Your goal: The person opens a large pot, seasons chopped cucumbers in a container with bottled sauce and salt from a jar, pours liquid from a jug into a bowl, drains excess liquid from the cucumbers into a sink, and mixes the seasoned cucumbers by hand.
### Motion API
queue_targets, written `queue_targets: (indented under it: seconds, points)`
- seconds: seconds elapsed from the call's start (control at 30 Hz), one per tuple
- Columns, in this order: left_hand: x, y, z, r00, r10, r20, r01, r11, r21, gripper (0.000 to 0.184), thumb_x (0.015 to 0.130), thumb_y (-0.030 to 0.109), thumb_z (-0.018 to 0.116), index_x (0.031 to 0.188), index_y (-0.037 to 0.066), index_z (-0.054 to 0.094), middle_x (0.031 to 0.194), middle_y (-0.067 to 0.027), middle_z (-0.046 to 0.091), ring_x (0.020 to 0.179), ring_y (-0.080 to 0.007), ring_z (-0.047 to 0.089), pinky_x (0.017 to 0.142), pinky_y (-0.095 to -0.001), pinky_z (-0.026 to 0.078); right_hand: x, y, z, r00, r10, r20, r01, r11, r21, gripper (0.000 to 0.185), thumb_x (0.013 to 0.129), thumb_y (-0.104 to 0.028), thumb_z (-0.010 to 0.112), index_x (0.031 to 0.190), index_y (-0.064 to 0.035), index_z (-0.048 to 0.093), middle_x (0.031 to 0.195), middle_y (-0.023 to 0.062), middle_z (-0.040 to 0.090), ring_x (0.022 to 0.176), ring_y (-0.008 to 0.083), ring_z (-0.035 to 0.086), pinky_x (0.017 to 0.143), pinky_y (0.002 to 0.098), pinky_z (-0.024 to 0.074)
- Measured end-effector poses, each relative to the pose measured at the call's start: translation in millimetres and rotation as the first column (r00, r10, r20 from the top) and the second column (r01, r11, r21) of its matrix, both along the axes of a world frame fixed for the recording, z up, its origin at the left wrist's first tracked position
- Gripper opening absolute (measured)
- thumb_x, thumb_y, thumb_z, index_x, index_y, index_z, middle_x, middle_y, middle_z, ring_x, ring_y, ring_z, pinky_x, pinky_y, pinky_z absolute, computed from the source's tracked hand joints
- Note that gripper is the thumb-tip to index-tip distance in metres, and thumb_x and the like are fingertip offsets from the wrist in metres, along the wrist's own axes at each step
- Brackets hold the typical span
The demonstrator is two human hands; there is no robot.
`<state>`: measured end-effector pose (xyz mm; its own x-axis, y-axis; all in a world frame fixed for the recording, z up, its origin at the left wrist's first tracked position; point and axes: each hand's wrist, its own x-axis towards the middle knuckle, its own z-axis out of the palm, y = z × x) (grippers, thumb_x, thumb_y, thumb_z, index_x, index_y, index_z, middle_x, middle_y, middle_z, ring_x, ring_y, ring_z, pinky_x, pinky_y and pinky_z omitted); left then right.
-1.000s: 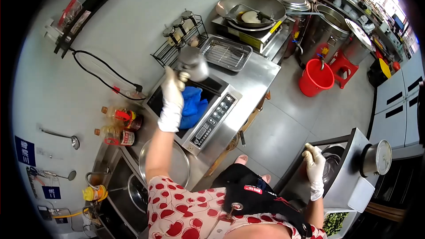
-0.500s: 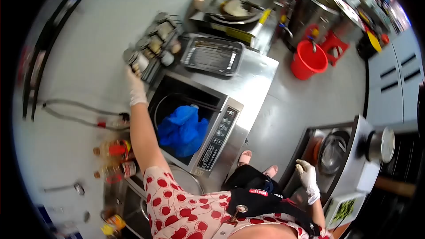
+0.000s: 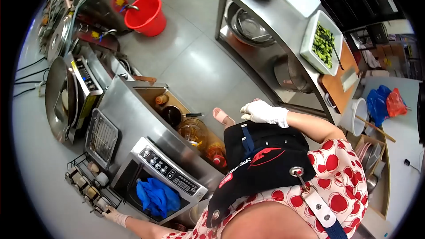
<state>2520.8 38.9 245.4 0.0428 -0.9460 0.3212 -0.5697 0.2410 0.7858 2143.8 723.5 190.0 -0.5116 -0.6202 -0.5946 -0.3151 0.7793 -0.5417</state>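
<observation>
Jar [image 3: 100,204] at tips of gloved L hand [image 3: 116,217], in nearest end of wire rack [image 3: 109,194]; can't tell if fingers are clamped on it. Blue bundle [image 3: 158,197] on cooktop [image 3: 168,168], near same grip. R hand [image 3: 265,113], gloved, well apart from L, fingers loosely parted by apron [image 3: 270,144].

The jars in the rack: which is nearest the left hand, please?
The end jar, farthest from the wok, right by the left hand; the other jars stand farther off.
</observation>
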Motion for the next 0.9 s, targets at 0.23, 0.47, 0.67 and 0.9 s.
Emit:
queue_targets:
  seconds: [0.23, 0.47, 0.67, 0.9]
  points:
    - [-80.4, 110.4, 58.0, 0.982, -0.020, 0.188, 0.064, 0.971, -0.231, 0.035, 0.091, 0.013, 0.052, 0.121, -0.006, 0.054, 0.112, -0.0145, 0.060, 0.098, -0.0225, 0.057, 0.087, -0.0326, 0.045, 14.0, 87.0, -8.3, 0.999, 0.022, -0.033, -0.021, 1.000, 0.010, 0.034, 0.087, -0.030, 0.055, 0.106, -0.0035, 0.063, 0.098, 0.0179, 0.065, 0.095, 0.0343, 0.062, 0.084, 0.0410, 0.0477]
    - [-153.7, 322.6, 125.5, 0.967, -0.255, 0.003, 0.250, 0.945, -0.213, 0.031, 0.094, 0.013, 0.053, 0.121, -0.003, 0.056, 0.114, -0.0115, 0.062, 0.094, -0.0185, 0.062, 0.085, -0.0293, 0.049, 3.7, 210.5, -39.8, 0.993, 0.116, -0.038, -0.117, 0.993, -0.009, 0.038, 0.088, -0.032, 0.056, 0.109, -0.0012, 0.063, 0.106, 0.0175, 0.064, 0.100, 0.0330, 0.060, 0.086, 0.0389, 0.0474]
    - [-173.0, 564.2, 115.8, 0.651, -0.702, 0.289, 0.692, 0.705, 0.154, 0.033, 0.088, 0.008, 0.061, 0.120, 0.005, 0.060, 0.113, -0.0092, 0.062, 0.101, -0.0197, 0.058, 0.091, -0.0311, 0.045, 6.5, 279.3, -43.0, 0.977, 0.203, -0.064, -0.204, 0.979, -0.016, 0.038, 0.088, -0.029, 0.059, 0.112, 0.0003, 0.060, 0.107, 0.0186, 0.063, 0.101, 0.0341, 0.059, 0.087, 0.0400, 0.0466]
    - [-103.4, 715.0, 22.8, 0.274, -0.956, 0.108, 0.614, 0.260, 0.746, 0.035, 0.087, 0.026, 0.059, 0.116, 0.005, 0.061, 0.099, -0.0147, 0.062, 0.093, -0.0276, 0.061, 0.084, -0.0343, 0.048, 37.8, 302.4, -32.8, 0.970, 0.235, -0.060, -0.240, 0.967, -0.089, 0.036, 0.087, -0.029, 0.059, 0.111, -0.0027, 0.062, 0.103, 0.0175, 0.065, 0.099, 0.0343, 0.060, 0.086, 0.0408, 0.0458]
